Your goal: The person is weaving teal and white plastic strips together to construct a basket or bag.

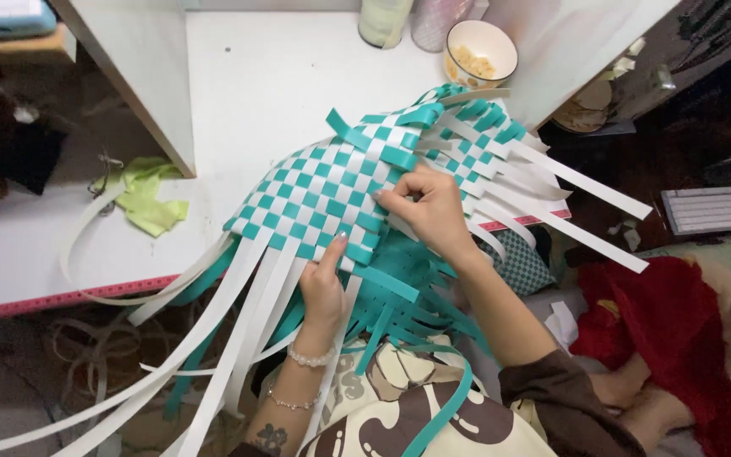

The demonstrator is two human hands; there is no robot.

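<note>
A checkered mat woven from teal and white plastic strips [323, 190] lies tilted over the edge of a white table [247, 85]. Long loose white strips [213, 338] and teal strips [399, 313] hang from its near edge, and more white strips [585, 190] fan out to the right. My left hand [323, 288] pinches the mat's lower edge from below, thumb on a white strip. My right hand [429, 207] rests on the weave's right part, its fingertips gripping a white strip there.
A bowl with pale bits [480, 51] and two cups [382, 21] stand at the table's back. A crumpled green cloth [150, 199] lies left. A white keyboard [717, 207] sits right, red fabric [670, 322] below it. Coiled strips lie on the floor [86, 355].
</note>
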